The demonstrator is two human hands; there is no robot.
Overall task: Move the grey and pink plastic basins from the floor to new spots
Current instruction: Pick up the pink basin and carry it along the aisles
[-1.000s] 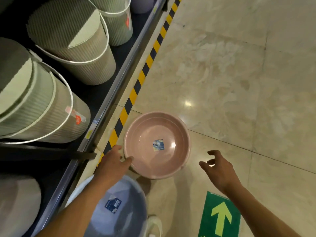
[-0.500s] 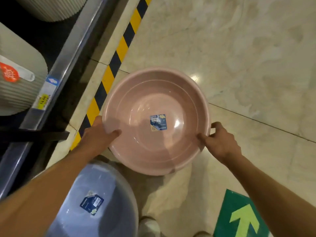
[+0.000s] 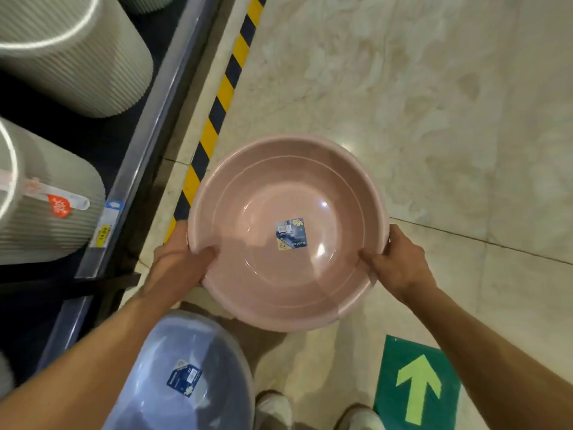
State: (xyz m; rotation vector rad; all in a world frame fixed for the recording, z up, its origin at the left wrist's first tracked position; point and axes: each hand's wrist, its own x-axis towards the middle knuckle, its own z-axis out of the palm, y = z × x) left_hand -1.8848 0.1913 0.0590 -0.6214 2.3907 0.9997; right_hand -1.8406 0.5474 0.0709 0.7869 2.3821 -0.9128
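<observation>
We record the pink basin as the reference landmark. It sits upright, mouth facing up, held above the marble floor by both hands on opposite sides of its rim. The left hand clasps the rim on the basin's left side, thumb hooked over the edge into the bowl, the other fingers under the rim and out of sight. The right hand clasps the rim on the basin's right side in the same way, thumb lying inside the wall. A blue and white label is stuck to the basin's inner bottom, near its centre.

Below and to the left of the pink basin lies the grey basin, mouth up on the floor, partly covered by the left forearm; it carries its own blue label inside. We cannot tell whether the two basins touch; the pink one overlaps the grey one's far edge in this view.

Left of the pink basin runs a strip of yellow and black tape along the floor, and beyond it a metal shelf edge with a price tag. Ribbed pale bins stand on the shelf. Below and right of the pink basin, a green floor sticker shows a light arrow. Two pale shoes appear beneath the basin, at the frame's lower edge.
</observation>
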